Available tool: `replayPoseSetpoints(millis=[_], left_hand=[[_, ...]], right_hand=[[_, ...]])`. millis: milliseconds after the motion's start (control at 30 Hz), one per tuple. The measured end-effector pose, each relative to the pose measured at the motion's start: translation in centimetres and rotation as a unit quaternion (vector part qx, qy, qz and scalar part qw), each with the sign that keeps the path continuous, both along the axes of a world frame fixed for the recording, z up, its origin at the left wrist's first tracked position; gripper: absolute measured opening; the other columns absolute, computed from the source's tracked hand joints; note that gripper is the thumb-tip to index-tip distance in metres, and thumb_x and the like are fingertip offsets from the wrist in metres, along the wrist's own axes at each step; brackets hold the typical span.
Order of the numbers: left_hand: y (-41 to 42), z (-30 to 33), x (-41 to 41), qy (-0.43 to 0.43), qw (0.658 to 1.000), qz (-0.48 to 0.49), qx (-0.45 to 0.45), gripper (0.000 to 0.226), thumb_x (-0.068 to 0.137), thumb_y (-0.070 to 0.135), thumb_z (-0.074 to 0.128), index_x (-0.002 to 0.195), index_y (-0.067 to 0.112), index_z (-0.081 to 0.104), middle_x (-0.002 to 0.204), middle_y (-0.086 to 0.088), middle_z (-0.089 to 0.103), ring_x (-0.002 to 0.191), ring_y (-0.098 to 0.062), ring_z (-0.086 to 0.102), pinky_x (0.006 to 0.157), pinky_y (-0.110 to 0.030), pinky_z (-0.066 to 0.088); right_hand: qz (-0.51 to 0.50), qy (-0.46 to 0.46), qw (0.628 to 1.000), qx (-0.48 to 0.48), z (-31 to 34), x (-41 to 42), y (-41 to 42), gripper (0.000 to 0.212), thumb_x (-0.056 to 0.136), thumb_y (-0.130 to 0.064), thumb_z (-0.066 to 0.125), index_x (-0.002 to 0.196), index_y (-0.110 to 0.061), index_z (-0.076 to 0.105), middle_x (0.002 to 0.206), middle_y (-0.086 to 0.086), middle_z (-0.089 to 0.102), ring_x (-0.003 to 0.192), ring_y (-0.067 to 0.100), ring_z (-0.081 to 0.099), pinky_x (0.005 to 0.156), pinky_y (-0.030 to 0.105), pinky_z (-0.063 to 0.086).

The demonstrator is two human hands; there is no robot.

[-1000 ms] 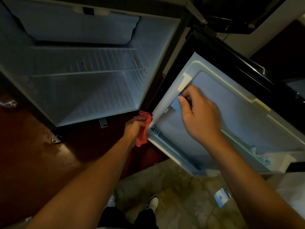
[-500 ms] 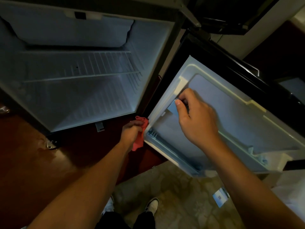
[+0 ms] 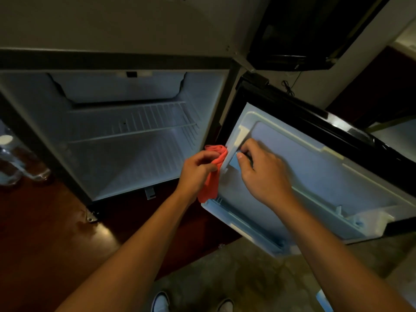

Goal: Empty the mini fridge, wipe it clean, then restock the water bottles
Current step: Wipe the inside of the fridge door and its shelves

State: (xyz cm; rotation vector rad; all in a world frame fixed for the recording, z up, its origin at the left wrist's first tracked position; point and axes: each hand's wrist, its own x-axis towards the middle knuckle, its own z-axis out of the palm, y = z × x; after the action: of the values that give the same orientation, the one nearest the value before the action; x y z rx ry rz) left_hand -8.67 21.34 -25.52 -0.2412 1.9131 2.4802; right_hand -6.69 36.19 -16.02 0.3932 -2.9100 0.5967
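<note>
**Both hands at the hinge-side edge of the open fridge door**

Your left hand [image 3: 198,170] gripped a crumpled red-orange cloth [image 3: 212,174], fingers curled round its upper bunch while the rest hung down below the fist. The cloth lay against the outer edge of the white plastic inner liner of the mini fridge door [image 3: 315,176], just beside a pale vertical plastic bracket [image 3: 234,149] moulded near that edge. Your right hand [image 3: 263,176] rested on the liner on the other side of the bracket, thumb extended and fingers curled in toward a small pale-blue flat piece [image 3: 234,162] at the bracket's foot; whether the fingers actually pinched that piece could not be told, since they hid the contact. The two hands were near each other, separated by the bracket.

The black-framed door stood swung wide to the right, its lower shelf rail [image 3: 326,206] bare. The white interior of the mini fridge cabinet [image 3: 135,154] stood open to the left, showing one white wire shelf [image 3: 135,129] beneath the freezer compartment flap [image 3: 121,88]. Clear plastic water bottles with white caps [image 3: 11,158] stood on the dark reddish wooden floor [image 3: 45,233] at the far left, well apart from the cabinet opening. A black-framed appliance [image 3: 304,30] sat above the door. Your shoes [image 3: 161,302] showed on the patterned beige floor [image 3: 225,278] at the bottom.
</note>
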Motion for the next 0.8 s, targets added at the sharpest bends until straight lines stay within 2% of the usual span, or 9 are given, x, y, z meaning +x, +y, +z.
replayPoseSetpoints(millis=[67,167,267,367,467,567,667,800], left_hand=[[-0.3,1.6,-0.1,0.022,1.000,-0.009,-0.016,0.036,0.073,-0.003,0.066,0.090,0.026,0.078,0.102,0.001,0.074,0.103,-0.018,0.067,0.092,-0.036,0.052],[-0.3,4.2,0.1,0.075,0.997,-0.011,-0.020,0.039,0.066,0.002,0.068,0.089,0.033,0.077,0.107,0.002,0.073,0.105,-0.016,0.067,0.093,-0.034,0.053],[-0.3,5.7,0.3,0.154,0.985,-0.025,-0.069,0.045,0.072,-0.008,0.071,0.104,0.022,0.074,0.116,0.001,0.070,0.109,-0.010,0.065,0.097,-0.028,0.050],[-0.4,6.1,0.4,0.181,0.974,-0.030,-0.134,0.049,0.074,-0.009,0.070,0.115,0.017,0.070,0.121,0.000,0.067,0.110,-0.010,0.063,0.094,-0.022,0.050],[-0.3,6.5,0.9,0.199,0.967,-0.007,-0.159,0.049,0.074,-0.009,0.068,0.108,0.027,0.070,0.117,0.000,0.067,0.107,-0.009,0.064,0.089,-0.018,0.048],[-0.4,7.1,1.5,0.209,0.961,0.015,-0.180,0.053,0.072,-0.006,0.066,0.097,0.040,0.067,0.113,0.003,0.068,0.106,-0.009,0.064,0.092,-0.022,0.050],[-0.5,7.9,2.3,0.212,0.957,0.019,-0.197,0.046,0.072,-0.004,0.065,0.094,0.037,0.068,0.111,0.006,0.069,0.105,-0.009,0.064,0.091,-0.022,0.050],[-0.6,9.8,3.8,0.199,0.960,-0.003,-0.199,0.036,0.075,-0.011,0.065,0.091,0.021,0.072,0.101,0.009,0.072,0.092,0.001,0.065,0.080,-0.014,0.048]], right_hand=[[-0.004,-0.007,1.000,-0.013,0.0,0.0,0.0,0.012,0.098,-0.034,0.048,0.088,-0.034,0.041,0.088,-0.006,0.060,0.077,0.022,0.059,0.066,0.038,0.048],[-0.010,-0.005,0.999,-0.035,-0.2,-0.1,0.3,0.006,0.097,-0.034,0.050,0.092,-0.032,0.048,0.093,-0.006,0.061,0.079,0.019,0.059,0.068,0.036,0.049],[-0.016,-0.004,0.999,-0.045,-0.2,-0.2,0.6,0.005,0.097,-0.031,0.052,0.098,-0.029,0.057,0.096,-0.004,0.063,0.081,0.016,0.059,0.069,0.033,0.048],[-0.020,-0.007,0.998,-0.057,0.0,-0.2,0.6,0.006,0.096,-0.029,0.053,0.096,-0.029,0.059,0.094,-0.005,0.063,0.081,0.015,0.059,0.072,0.035,0.050],[-0.026,-0.007,0.997,-0.067,0.0,-0.3,0.6,0.006,0.095,-0.029,0.055,0.096,-0.030,0.060,0.094,-0.004,0.065,0.082,0.017,0.061,0.076,0.039,0.052],[-0.025,0.000,0.997,-0.077,0.2,-0.2,0.6,0.009,0.093,-0.028,0.057,0.097,-0.029,0.064,0.095,-0.003,0.068,0.085,0.018,0.062,0.079,0.041,0.052],[-0.022,-0.005,0.996,-0.082,0.5,0.0,0.6,0.012,0.093,-0.027,0.057,0.099,-0.026,0.068,0.095,-0.003,0.070,0.086,0.017,0.063,0.079,0.040,0.053],[0.001,-0.029,0.994,-0.108,0.9,0.0,1.2,0.019,0.093,-0.022,0.057,0.107,-0.027,0.069,0.104,-0.006,0.071,0.094,0.013,0.064,0.084,0.036,0.053]])
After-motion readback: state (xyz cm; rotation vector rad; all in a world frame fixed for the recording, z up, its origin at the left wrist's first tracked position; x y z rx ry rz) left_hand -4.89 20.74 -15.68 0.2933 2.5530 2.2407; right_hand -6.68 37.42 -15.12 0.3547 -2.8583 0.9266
